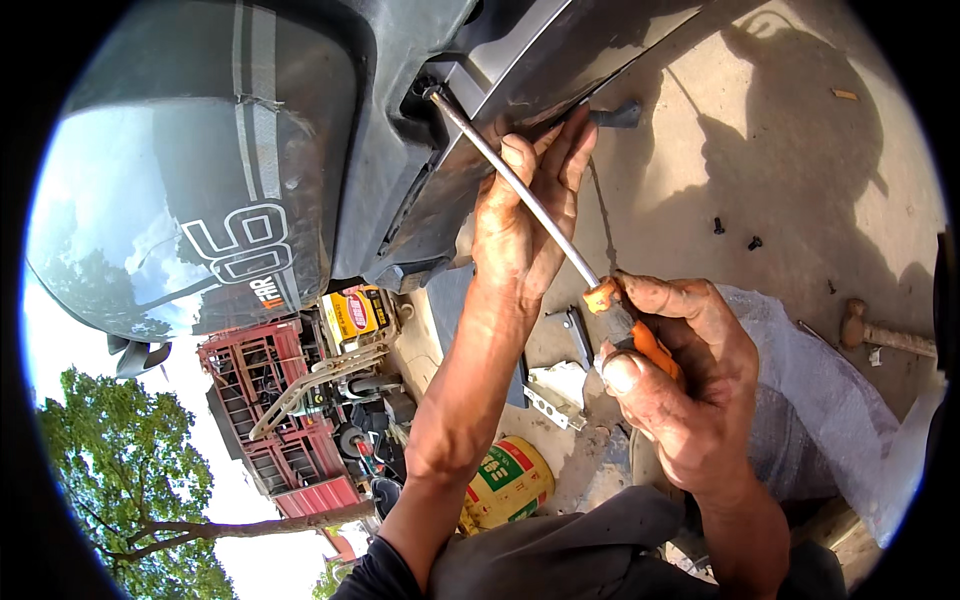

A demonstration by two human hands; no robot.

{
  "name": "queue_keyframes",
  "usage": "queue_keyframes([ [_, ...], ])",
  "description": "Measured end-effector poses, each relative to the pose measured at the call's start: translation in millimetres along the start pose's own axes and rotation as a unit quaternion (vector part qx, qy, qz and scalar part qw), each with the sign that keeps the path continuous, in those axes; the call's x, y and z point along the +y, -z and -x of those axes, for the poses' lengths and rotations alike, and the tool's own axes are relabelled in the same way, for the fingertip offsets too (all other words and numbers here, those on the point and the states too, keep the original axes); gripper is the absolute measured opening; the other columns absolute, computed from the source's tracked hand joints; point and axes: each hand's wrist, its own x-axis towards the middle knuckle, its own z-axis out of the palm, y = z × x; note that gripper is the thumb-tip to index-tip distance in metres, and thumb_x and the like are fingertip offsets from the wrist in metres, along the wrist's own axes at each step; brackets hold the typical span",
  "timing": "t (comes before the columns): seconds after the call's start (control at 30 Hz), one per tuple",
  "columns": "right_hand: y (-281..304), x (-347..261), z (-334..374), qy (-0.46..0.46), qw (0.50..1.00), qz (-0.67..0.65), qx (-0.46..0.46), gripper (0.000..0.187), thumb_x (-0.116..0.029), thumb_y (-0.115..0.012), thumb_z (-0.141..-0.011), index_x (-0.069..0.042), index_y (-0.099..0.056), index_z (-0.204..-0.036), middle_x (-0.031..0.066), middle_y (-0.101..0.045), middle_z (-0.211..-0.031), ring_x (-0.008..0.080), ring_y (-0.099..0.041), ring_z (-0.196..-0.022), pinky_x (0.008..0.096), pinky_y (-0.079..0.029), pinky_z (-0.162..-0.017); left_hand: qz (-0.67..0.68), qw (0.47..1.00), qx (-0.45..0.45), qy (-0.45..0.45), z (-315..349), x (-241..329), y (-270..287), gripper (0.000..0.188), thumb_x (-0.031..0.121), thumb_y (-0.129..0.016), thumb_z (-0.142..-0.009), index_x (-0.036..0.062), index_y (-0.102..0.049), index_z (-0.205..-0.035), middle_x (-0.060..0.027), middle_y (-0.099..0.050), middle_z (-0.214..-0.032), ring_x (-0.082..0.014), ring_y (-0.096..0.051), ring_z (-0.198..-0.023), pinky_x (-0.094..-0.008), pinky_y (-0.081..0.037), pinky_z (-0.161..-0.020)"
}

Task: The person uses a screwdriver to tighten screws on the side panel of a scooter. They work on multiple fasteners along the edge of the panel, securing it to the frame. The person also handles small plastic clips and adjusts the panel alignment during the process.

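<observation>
My right hand [690,380] is closed round the orange and black handle of a long screwdriver [540,216]. Its shaft slants up and left, and the tip sits in a dark recess [418,105] of a grey plastic vehicle panel [540,60]. Whether the tip meets a screw head is too dark to tell. My left hand [525,215] grips the lower edge of this panel, its thumb close to the shaft and its fingers partly behind it. To the left is a glossy dark grey body shell [200,200] with a pale stripe.
Two black screws [754,243] and a hammer [890,335] lie on the concrete at the right. Clear plastic sheeting [800,400] spreads beside my right arm. A yellow bucket [510,485] stands below my left forearm, and a red metal frame [285,400] is farther off.
</observation>
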Motion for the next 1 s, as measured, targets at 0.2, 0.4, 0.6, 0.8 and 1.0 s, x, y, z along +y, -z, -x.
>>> queue_keyframes([
  [0.2,-5,26,-3,0.296,0.906,0.302,0.03,0.045,0.012,-0.072,-0.087,0.008,-0.059,-0.13,0.0206,-0.073,-0.11,0.0177,-0.071,-0.088,0.0279,-0.058,-0.075,0.017,1.0,-0.01,-0.005,-2,-4,0,0.072,0.048,-0.076,-0.094,-0.0042,-0.058,-0.14,-0.0231,-0.064,-0.138,-0.0407,-0.049,-0.144,-0.0507,-0.039,-0.125],
  [0.4,-12,25,-3,0.379,0.809,0.449,0.027,0.048,0.013,-0.07,-0.087,0.006,-0.058,-0.133,0.0203,-0.074,-0.106,0.0151,-0.068,-0.075,0.0271,-0.055,-0.063,0.006,1.0,0.015,0.012,4,-1,0,0.071,0.055,-0.065,-0.1,-0.0055,-0.06,-0.136,-0.0258,-0.065,-0.135,-0.0432,-0.051,-0.141,-0.0521,-0.04,-0.123],
  [0.6,-10,-12,3,-0.061,0.993,-0.096,-0.005,0.039,-0.008,-0.063,-0.1,0.003,-0.055,-0.137,0.0106,-0.062,-0.081,0.0043,-0.038,-0.045,0.0199,-0.03,-0.042,-0.107,0.986,-0.069,0.104,57,29,-12,0.08,0.065,-0.033,-0.109,-0.0049,-0.051,-0.143,-0.0305,-0.07,-0.124,-0.0478,-0.064,-0.123,-0.0588,-0.05,-0.109],
  [0.8,-21,-13,10,-0.139,0.953,-0.269,-0.018,0.038,-0.009,-0.06,-0.103,0.005,-0.054,-0.138,0.013,-0.063,-0.085,0.0064,-0.04,-0.045,0.0211,-0.031,-0.041,-0.076,0.99,-0.115,0.001,61,53,-40,0.033,0.016,-0.049,-0.112,-0.0047,-0.06,-0.135,-0.0254,-0.075,-0.111,-0.0403,-0.074,-0.108,-0.0509,-0.055,-0.102],
  [1.0,-6,-19,6,-0.131,0.974,-0.182,-0.008,0.035,-0.005,-0.064,-0.1,0.006,-0.059,-0.133,0.016,-0.067,-0.096,0.0096,-0.055,-0.056,0.023,-0.043,-0.046,-0.053,0.998,-0.041,-0.023,51,49,-60,0.023,0.013,-0.061,-0.107,-0.0044,-0.067,-0.12,-0.0146,-0.073,-0.09,-0.0307,-0.074,-0.079,-0.0495,-0.061,-0.091],
])
